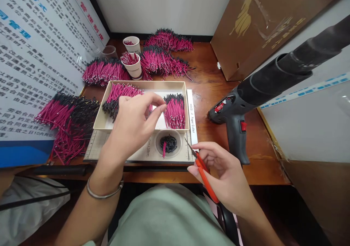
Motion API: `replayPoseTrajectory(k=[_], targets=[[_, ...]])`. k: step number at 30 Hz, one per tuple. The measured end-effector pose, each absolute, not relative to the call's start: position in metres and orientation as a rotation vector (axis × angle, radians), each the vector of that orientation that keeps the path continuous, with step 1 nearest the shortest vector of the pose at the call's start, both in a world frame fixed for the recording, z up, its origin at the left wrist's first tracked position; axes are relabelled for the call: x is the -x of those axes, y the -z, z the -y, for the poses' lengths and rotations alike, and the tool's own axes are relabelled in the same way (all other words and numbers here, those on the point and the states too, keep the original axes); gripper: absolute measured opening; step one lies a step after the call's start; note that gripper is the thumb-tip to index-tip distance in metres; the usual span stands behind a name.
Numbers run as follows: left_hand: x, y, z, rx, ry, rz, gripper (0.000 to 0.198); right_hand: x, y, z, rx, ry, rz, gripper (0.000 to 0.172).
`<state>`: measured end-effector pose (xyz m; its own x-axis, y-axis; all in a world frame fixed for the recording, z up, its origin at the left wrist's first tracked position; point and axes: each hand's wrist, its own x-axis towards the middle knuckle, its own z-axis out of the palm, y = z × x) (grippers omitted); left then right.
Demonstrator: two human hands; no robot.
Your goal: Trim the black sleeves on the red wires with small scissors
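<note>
My left hand (135, 120) is over the shallow cream box (147, 84), thumb and forefinger pinched together beside a bundle of pink wires with black ends (175, 111). Whatever may be between those fingertips is too small to make out. A second wire bundle (123, 91), partly behind that hand, lies in the box's left side. In my right hand (222, 176) is a pair of red-handled scissors (203, 175), its thin pointed tip toward the left. Close to that tip stands a round clear tub (179, 149) with short black pieces (169, 143) and a pink wire inside.
Under the box and tub lies a paper cutter board (101, 145). Behind are paper cups (133, 69) of pink pieces and wire heaps (164, 61). More wires (71, 125) pile up left. A black heat gun (235, 118) and a brown carton (246, 27) stand right.
</note>
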<state>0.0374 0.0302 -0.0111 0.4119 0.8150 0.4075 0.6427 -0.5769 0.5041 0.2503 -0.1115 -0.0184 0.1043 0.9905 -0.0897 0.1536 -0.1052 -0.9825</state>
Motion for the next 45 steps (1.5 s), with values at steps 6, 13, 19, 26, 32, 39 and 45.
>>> replayPoseTrajectory(k=[6, 13, 19, 26, 32, 39, 45], targets=[[-0.029, 0.014, 0.016, -2.46, -0.867, -1.128, 0.024, -0.249, 0.019, 0.106, 1.447, -1.056, 1.189, 0.038], [-0.03, 0.015, 0.035, -2.325, -0.932, -1.066, 0.014, -0.249, 0.024, 0.106, 1.418, -1.002, 1.223, 0.031], [-0.032, 0.014, 0.04, -2.291, -1.01, -1.043, 0.016, -0.246, 0.02, 0.109, 1.424, -0.904, 1.296, 0.021], [-0.032, 0.017, 0.042, -2.252, -1.015, -1.054, 0.016, -0.25, 0.02, 0.112, 1.437, -0.832, 1.36, 0.019], [-0.031, 0.022, 0.04, -2.247, -1.057, -1.013, 0.015, -0.25, 0.027, 0.111, 1.34, -0.725, 1.45, 0.025], [-0.029, 0.025, 0.038, -2.26, -1.076, -0.973, 0.014, -0.252, 0.031, 0.11, 1.269, -0.661, 1.533, 0.035], [-0.028, 0.026, 0.037, -2.282, -1.08, -0.967, 0.013, -0.253, 0.03, 0.112, 1.275, -0.646, 1.557, 0.035]])
